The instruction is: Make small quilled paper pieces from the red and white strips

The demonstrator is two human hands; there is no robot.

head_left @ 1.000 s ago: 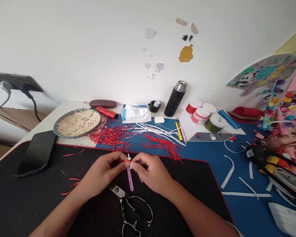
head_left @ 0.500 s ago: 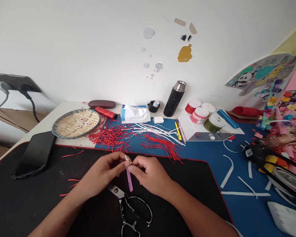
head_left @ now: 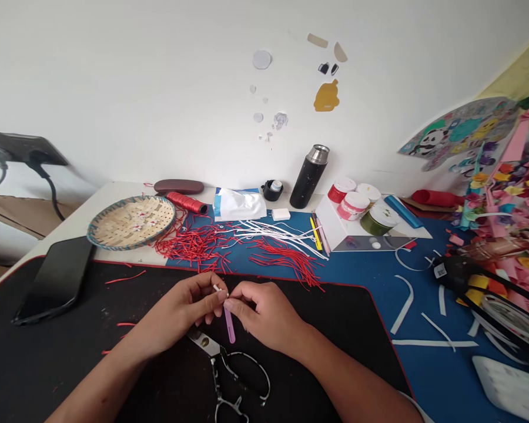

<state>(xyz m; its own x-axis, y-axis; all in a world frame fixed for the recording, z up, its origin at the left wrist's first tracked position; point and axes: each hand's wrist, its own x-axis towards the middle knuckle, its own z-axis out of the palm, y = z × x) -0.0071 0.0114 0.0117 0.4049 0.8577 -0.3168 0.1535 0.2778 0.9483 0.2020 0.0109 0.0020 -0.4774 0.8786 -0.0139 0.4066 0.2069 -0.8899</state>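
Both my hands meet over the black mat point(head_left: 70, 364) near the desk's front. My left hand point(head_left: 189, 308) pinches a small white paper piece point(head_left: 216, 288) at its fingertips. My right hand point(head_left: 260, 314) grips a thin purple tool point(head_left: 230, 326) whose handle points down toward me. The tool's tip touches the white piece between my fingers. Metal scissors point(head_left: 229, 373) lie on the mat just below my hands. Beyond them, red paper strips point(head_left: 194, 244) and white paper strips point(head_left: 282, 232) are scattered on the blue mat point(head_left: 361, 270).
A woven basket point(head_left: 132, 221), a red thread spool point(head_left: 187, 203) and a dark phone point(head_left: 55, 279) sit at left. A black flask point(head_left: 308, 176), tissue pack point(head_left: 240, 204) and paint jars point(head_left: 357, 202) stand at the back. A glue gun point(head_left: 458, 273) and paper flowers point(head_left: 515, 188) crowd the right.
My hands have drifted slightly left and down. The red strip seen at my fingertips a second ago no longer shows; only the white piece does.
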